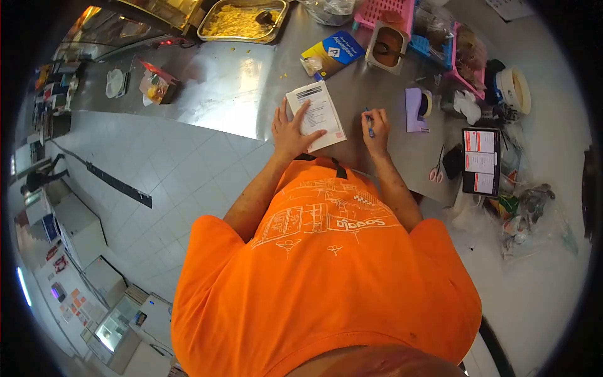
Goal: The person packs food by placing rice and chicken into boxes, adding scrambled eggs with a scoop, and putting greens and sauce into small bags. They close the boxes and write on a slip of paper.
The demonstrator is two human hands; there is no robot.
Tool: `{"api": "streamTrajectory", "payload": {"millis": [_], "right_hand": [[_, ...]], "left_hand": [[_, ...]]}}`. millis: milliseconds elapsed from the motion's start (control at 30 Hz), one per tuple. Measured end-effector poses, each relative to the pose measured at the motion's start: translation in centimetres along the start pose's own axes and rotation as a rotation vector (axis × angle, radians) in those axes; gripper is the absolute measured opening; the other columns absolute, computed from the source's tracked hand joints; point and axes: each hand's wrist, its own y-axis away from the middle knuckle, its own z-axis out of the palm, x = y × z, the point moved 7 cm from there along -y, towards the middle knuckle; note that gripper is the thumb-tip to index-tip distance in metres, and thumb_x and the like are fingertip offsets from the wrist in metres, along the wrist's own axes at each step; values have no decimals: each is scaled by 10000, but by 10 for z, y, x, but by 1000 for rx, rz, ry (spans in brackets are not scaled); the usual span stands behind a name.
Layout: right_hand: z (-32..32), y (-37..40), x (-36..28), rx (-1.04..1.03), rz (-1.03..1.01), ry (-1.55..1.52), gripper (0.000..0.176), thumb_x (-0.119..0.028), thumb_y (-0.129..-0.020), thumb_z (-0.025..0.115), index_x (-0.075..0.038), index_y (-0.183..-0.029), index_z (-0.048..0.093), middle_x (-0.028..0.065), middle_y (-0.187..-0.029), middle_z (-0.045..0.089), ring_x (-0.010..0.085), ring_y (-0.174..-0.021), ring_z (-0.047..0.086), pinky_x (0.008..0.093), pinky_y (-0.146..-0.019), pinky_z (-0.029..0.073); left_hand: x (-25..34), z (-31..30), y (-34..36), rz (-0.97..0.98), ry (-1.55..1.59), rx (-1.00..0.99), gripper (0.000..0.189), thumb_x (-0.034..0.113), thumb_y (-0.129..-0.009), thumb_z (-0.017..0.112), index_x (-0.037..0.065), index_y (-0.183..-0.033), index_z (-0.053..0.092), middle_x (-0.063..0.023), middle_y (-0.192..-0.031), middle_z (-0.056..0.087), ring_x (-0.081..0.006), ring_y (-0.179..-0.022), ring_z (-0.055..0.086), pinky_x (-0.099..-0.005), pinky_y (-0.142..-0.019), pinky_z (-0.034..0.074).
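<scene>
My left hand (pixel 292 133) lies with fingers spread over the lower left part of a white printed paper pad (pixel 321 113), pressing it to the steel counter. To the right of the pad, my right hand (pixel 377 131) has its fingers closed around a blue pen (pixel 369 124). The pen is apart from the paper. Just beyond the pad stands a blue and yellow box (pixel 333 53) with something white at its opening.
Along the back are a metal tray of yellow food (pixel 242 22), a metal container (pixel 385 48) and a pink basket (pixel 383 12). On the right lie a purple tape dispenser (pixel 414 112), scissors (pixel 436 168) and a dark-framed card display (pixel 481 162). A red food box (pixel 157 85) stands left.
</scene>
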Motion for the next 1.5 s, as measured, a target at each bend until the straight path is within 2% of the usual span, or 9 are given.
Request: {"api": "streamTrajectory", "payload": {"millis": [267, 333, 433, 633, 733, 833, 933, 1100, 1500], "right_hand": [[-108, -3, 15, 402, -116, 737, 313, -196, -853, 635, -62, -1136, 621, 192, -1076, 585, 326, -902, 592, 387, -736, 494], [-148, 0, 59, 497, 383, 886, 281, -221, -874, 637, -57, -1103, 637, 157, -1027, 611, 273, -864, 597, 355, -724, 485], [-137, 19, 175, 30, 1137, -351, 229, -198, -884, 659, -33, -1042, 652, 104, -973, 630, 204, -842, 582, 320, -744, 476], [-134, 53, 188, 271, 822, -1027, 144, -112, -838, 695, -64, -972, 679, 45, -841, 655, 226, -804, 644, 300, -739, 492], [-153, 59, 194, 197, 551, 92, 142, -127, -840, 685, -60, -965, 678, 42, -766, 657, 274, -727, 667, 305, -702, 508], [-144, 74, 201, 35, 859, 294, 143, -184, -817, 688, -76, -907, 712, 45, -707, 665, 193, -617, 641, 297, -574, 496], [-100, 88, 145, -44, 1213, -201, 210, -262, -831, 719, -76, -918, 675, -10, -692, 599, 137, -534, 580, 268, -474, 396], [44, -30, -58, -338, 834, -728, 249, -228, -828, 755, 9, -783, 694, -11, -592, 537, 77, -420, 447, 232, -382, 335], [128, -88, -73, -828, 604, 200, 416, -400, -804, 711, 16, -816, 718, 173, -720, 698, 283, -639, 699, 401, -655, 561]], "left_hand": [[12, -5, 2, 95, -78, 55, 843, 666, -700, 713, 320, -1425, 456, -259, -1532, 182, -479, -1392, 188, -592, -1096, 221], [18, -14, 6, 77, -162, 36, 828, 688, -718, 684, 329, -1426, 453, -232, -1542, 185, -470, -1413, 132, -618, -1100, 169], [17, -11, 13, 120, -148, 65, 822, 705, -725, 665, 339, -1428, 451, -115, -1571, 203, -404, -1450, 59, -664, -1092, 16], [16, -12, 10, 144, -235, 30, 840, 741, -745, 609, 282, -1431, 455, -20, -1568, 262, -340, -1466, 84, -701, -1056, -91], [16, -11, 12, 163, -257, 39, 839, 762, -759, 576, 267, -1427, 459, -25, -1555, 281, -326, -1464, 107, -706, -1045, -117], [17, -13, 9, 192, -238, 55, 845, 758, -765, 572, 229, -1416, 471, -47, -1529, 310, -333, -1459, 115, -708, -1046, -107], [20, -16, 8, 178, -217, 25, 862, 755, -763, 576, 192, -1409, 476, -72, -1518, 316, -342, -1458, 116, -716, -1041, -94], [21, -15, 7, 200, -195, 49, 861, 746, -751, 589, 167, -1379, 484, -102, -1480, 345, -353, -1445, 127, -739, -1023, -35], [10, -9, 7, 210, -158, 55, 867, 771, -763, 541, 164, -1381, 490, -97, -1500, 313, -359, -1455, 68, -718, -1036, -82]]}}
